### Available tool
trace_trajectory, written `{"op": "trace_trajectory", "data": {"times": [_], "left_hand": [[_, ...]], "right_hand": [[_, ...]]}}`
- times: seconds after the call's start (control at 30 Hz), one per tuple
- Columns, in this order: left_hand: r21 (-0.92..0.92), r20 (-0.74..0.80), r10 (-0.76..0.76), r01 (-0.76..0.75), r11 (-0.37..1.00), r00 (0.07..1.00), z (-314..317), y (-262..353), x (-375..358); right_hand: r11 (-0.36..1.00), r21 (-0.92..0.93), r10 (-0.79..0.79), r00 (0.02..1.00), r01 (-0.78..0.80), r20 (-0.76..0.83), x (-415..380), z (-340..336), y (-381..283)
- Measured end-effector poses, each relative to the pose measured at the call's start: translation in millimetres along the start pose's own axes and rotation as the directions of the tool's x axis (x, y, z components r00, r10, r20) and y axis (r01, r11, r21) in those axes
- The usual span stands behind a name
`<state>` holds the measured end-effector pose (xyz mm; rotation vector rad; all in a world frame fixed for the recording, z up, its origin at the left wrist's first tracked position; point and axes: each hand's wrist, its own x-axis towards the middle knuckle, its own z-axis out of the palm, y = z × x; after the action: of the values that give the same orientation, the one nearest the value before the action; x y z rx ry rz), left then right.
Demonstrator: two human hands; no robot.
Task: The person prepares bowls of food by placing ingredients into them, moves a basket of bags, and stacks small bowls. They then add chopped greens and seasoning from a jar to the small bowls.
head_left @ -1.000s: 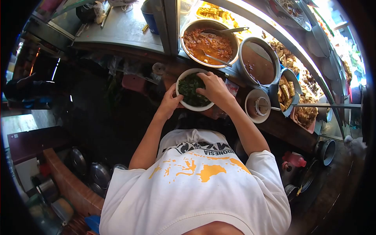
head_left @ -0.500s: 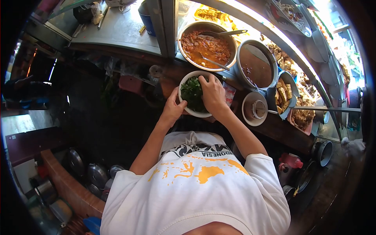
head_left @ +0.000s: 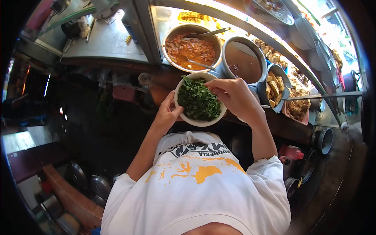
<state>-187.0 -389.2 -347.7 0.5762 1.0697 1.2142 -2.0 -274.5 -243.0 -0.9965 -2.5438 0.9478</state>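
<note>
A white bowl (head_left: 201,123) full of chopped green leaves (head_left: 197,102) is held in front of my body. My left hand (head_left: 167,114) grips the bowl at its left side, thumb over the rim. At the upper right rim, my right hand (head_left: 238,98) has its fingers curled together, tips at the edge of the leaves. Whatever those fingertips pinch, if anything, is too small to make out. Just beyond the bowl sits a large metal pot (head_left: 166,55) of reddish food in orange liquid, with two spoons resting in it.
A pot of brown sauce (head_left: 243,62) stands right of the red one. Farther right are a bowl of fried pieces (head_left: 275,87) and a pink tray (head_left: 303,119) of food. A metal frame bar (head_left: 325,95) crosses there. Pot lids (head_left: 100,186) lie low at left.
The bowl has come nearer and looks larger, its leaves now heaped and more exposed. My right hand has moved from inside the bowl to its right rim.
</note>
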Motion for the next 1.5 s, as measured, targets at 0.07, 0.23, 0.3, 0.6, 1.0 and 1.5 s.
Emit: {"op": "trace_trajectory", "data": {"times": [0.07,0.23,0.3,0.6,1.0,1.5], "left_hand": [[-0.015,0.039,0.007,-0.006,1.000,0.999,7,8,-2],[-0.003,0.153,0.022,-0.022,1.000,0.988,27,35,-2],[0.024,0.228,0.046,-0.053,0.998,0.973,36,46,-1],[0.017,0.456,0.217,-0.252,0.968,0.863,89,70,21],[0.100,0.652,0.079,-0.189,0.977,0.754,153,102,41],[0.122,0.682,0.123,-0.277,0.953,0.721,209,142,86]], "right_hand": [[0.996,-0.059,-0.070,0.997,0.068,-0.024,-5,-11,-3],[0.992,-0.122,-0.038,0.992,0.024,-0.117,-25,-49,-9],[0.998,-0.062,0.006,0.991,-0.014,-0.135,-32,-58,-11],[0.997,-0.047,0.038,0.958,-0.054,-0.286,-71,-97,-18],[0.906,0.424,0.119,0.964,-0.007,-0.237,-105,-190,-3],[0.997,-0.070,-0.060,0.916,0.035,-0.398,-10,-310,61]]}}
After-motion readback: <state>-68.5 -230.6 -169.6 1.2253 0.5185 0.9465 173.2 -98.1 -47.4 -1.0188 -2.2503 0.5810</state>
